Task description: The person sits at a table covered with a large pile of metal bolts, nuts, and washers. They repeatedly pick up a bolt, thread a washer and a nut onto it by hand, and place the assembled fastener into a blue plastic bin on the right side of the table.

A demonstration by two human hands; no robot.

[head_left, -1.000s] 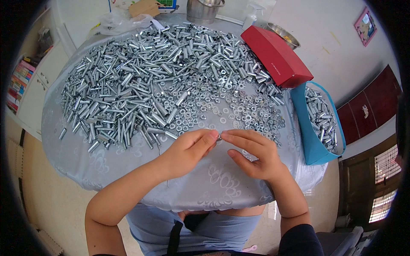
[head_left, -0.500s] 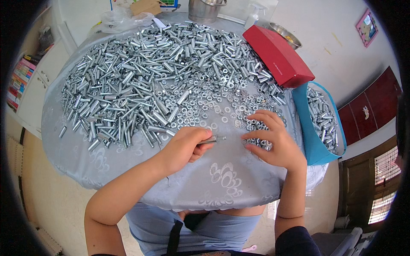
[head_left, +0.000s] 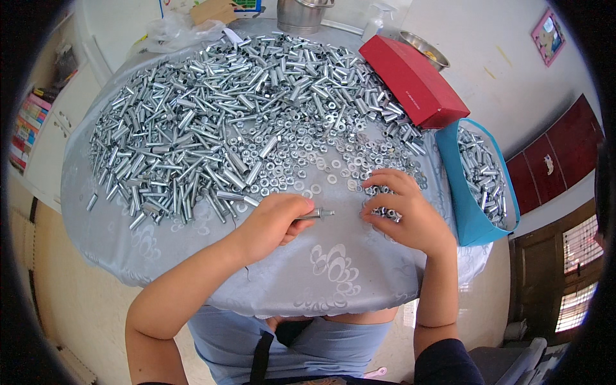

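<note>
Closed around a metal sleeve anchor bolt (head_left: 326, 213), my left hand (head_left: 273, 221) is just above the near middle of the table. The bolt's threaded end sticks out past my thumb and points right; the rest is hidden in my fist. My right hand (head_left: 414, 215) is to the right of that end, apart from it, with fingers curved and spread over a small cluster of hex nuts (head_left: 387, 213). Nothing shows gripped in it. Flat washers (head_left: 332, 179) and more nuts lie beyond both hands.
A broad heap of metal sleeves and bolts (head_left: 186, 138) covers the table's far and left parts. At right are a red box (head_left: 414, 80) and a blue fabric bin (head_left: 457, 192) full of assembled anchors. A steel pot (head_left: 298, 18) and plastic bag (head_left: 179, 35) are at the back.
The view has shifted slightly. My left hand still grips the bolt, and my right hand's thumb and fingers have drawn slightly closer together over the nuts.
</note>
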